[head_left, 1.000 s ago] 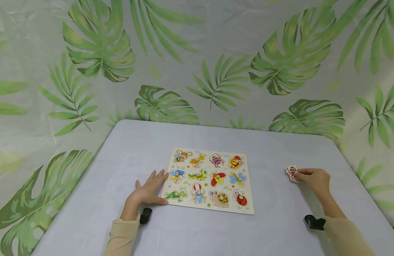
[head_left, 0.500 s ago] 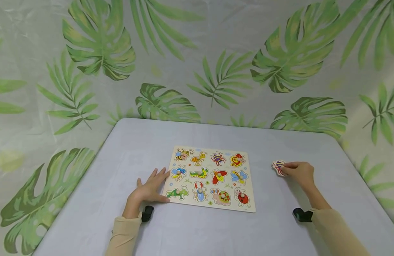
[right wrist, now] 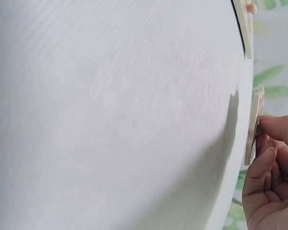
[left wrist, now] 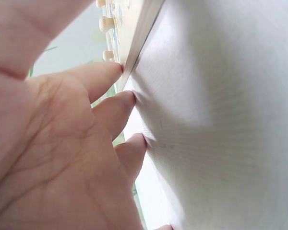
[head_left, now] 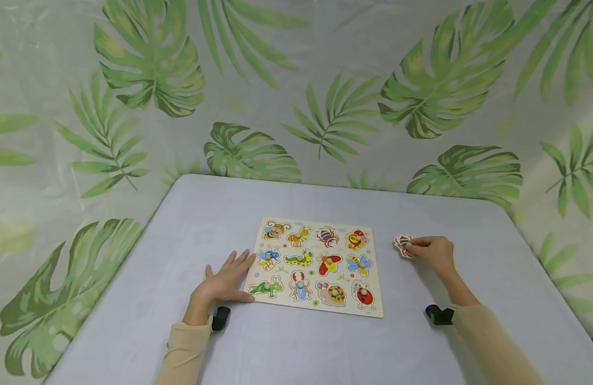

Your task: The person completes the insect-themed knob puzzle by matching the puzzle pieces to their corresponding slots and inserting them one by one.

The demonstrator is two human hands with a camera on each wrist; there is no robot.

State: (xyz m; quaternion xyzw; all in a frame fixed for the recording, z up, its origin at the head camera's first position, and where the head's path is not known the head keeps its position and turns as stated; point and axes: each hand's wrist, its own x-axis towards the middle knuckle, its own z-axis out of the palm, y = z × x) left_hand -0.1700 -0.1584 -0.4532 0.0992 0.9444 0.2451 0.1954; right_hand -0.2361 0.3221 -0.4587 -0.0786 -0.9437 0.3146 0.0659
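Observation:
A wooden peg puzzle board [head_left: 309,305] with rows of colourful insects lies mid-table. Most of its insects carry a round wooden knob; the spider spot [head_left: 328,237] in the top row shows a printed spider without one. My left hand [head_left: 225,282] rests at the board's left edge, fingers spread, and in the left wrist view its fingertips [left wrist: 129,97] are at the board's side. Right of the board, my right hand [head_left: 434,253] pinches a spider puzzle piece [head_left: 402,245] by its knob. The right wrist view shows that piece [right wrist: 252,129] edge-on, raised above the table with a shadow beside it.
A white cloth covers the table [head_left: 286,353], which has rounded far corners. Behind and beside it hangs a leaf-patterned curtain [head_left: 344,128]. Each wrist wears a small black camera, the left camera [head_left: 221,318] near the board's lower left corner.
My right hand has moved left with the spider puzzle piece, closer to the board. The left hand has stayed at the board's left edge.

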